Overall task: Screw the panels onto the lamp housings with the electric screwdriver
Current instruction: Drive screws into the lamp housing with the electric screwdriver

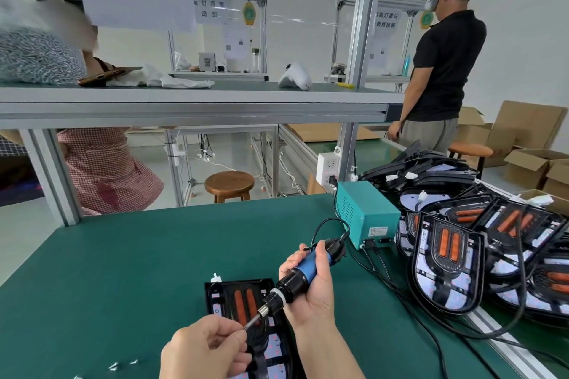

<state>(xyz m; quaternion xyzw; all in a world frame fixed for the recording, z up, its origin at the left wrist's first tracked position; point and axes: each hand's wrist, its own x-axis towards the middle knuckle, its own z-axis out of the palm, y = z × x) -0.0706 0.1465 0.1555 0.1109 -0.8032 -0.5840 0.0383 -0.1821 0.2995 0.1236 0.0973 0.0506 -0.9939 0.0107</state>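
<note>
Since a screw is apparently being set on the bit [253, 321], the electric screwdriver [308, 268] is gripped by the right hand [314, 295] and tilted down-left, its tip pinched by the curled left hand [206, 348]. Underneath, the lamp housing [226, 295] is laid flat on the near table [123, 255], loose screws [123, 364] kept at near left.

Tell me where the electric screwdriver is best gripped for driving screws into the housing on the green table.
Probably the blue barrel, wrapped from the right as the right hand does now: a straight stretch of the electric screwdriver between black collar and cable end. The bit slants down-left over the lamp housing, where the left hand pinches its tip.
</note>
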